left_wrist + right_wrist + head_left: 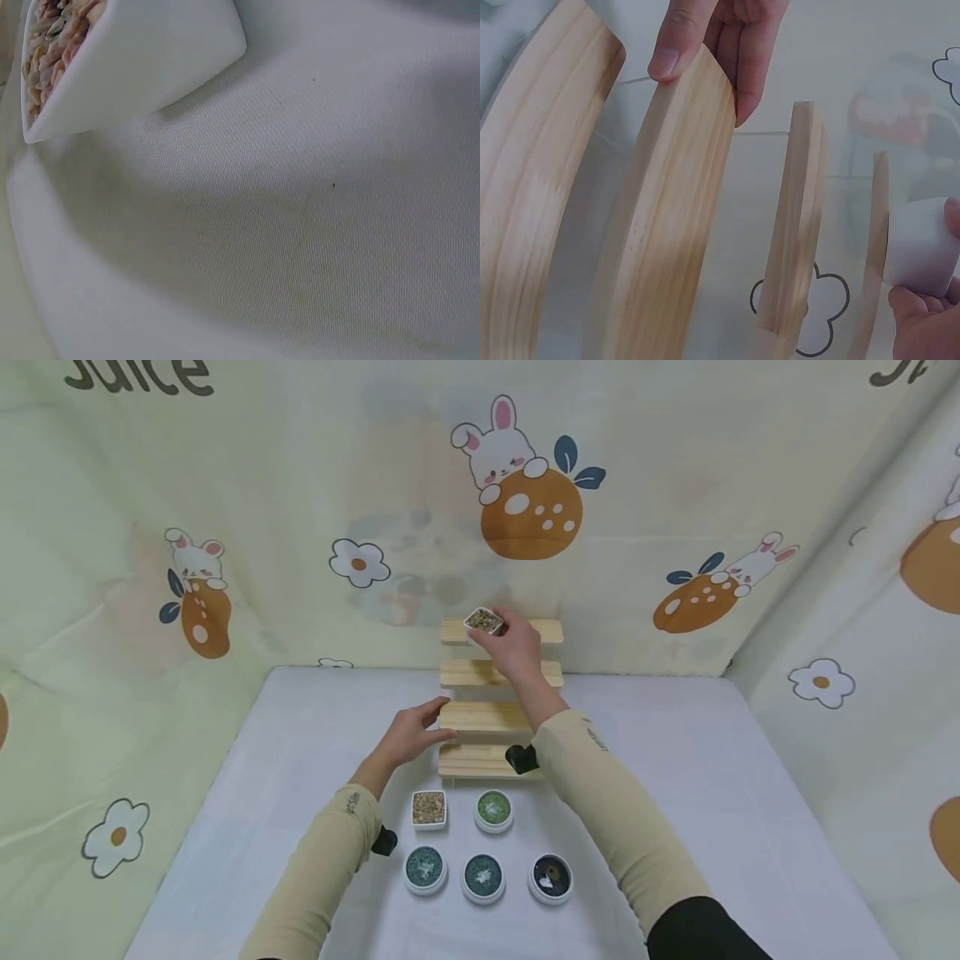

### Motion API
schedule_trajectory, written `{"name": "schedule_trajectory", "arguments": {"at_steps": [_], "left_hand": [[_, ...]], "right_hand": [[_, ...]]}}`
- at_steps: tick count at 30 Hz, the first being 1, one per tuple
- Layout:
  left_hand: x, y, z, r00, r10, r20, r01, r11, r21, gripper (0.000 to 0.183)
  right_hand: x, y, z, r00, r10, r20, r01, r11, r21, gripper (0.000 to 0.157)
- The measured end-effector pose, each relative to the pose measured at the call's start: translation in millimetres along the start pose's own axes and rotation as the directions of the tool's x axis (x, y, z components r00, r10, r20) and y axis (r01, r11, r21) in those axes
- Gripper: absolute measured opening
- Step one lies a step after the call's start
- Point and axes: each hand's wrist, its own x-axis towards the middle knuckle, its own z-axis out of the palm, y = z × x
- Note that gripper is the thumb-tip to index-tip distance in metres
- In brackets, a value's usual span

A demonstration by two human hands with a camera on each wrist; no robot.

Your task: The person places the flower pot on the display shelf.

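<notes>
My right hand (516, 647) holds a small square white pot (483, 621) filled with speckled gravel-like bits. In the right wrist view, this white pot (922, 244) sits against the top plank of a wooden tiered stand (480, 717), fingers around its sides. My left hand (408, 733) is at the stand's left side. The right wrist view shows the left thumb (679, 37) on a plank's front edge and the fingers behind it, pinching that plank. A similar square pot (428, 808) stands on the table before the stand, and shows large in the left wrist view.
Round white pots stand in front of the stand: one green-filled pot (493, 810), two teal-filled pots (425, 870) and a dark-filled pot (551, 878). A white cloth (675, 793) covers the table. Printed fabric (315, 485) hangs behind and along the sides.
</notes>
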Motion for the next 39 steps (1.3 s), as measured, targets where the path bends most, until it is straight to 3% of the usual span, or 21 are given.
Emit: {"name": "schedule_trajectory", "arguments": {"at_steps": [7, 17, 39], "left_hand": [[1.7, 3.3, -0.7, 0.999, -0.033, 0.011, 0.033, 0.999, -0.003, 0.074], [3.6, 2.8, -1.5, 1.0, -0.004, 0.014, 0.004, 1.0, 0.01, 0.076], [1.5, -1.2, 0.7, 1.0, 0.004, 0.001, -0.004, 1.0, 0.021, 0.076]], "right_hand": [[5, -4, 1.6, 1.0, 0.0, -0.004, 0.0, 1.0, -0.001, 0.061], [10, -6, 7.4, 0.997, -0.071, -0.025, 0.071, 0.997, -0.031, 0.056], [10, -5, 14.1, 0.994, -0.107, -0.006, 0.107, 0.994, -0.036, 0.053]]}}
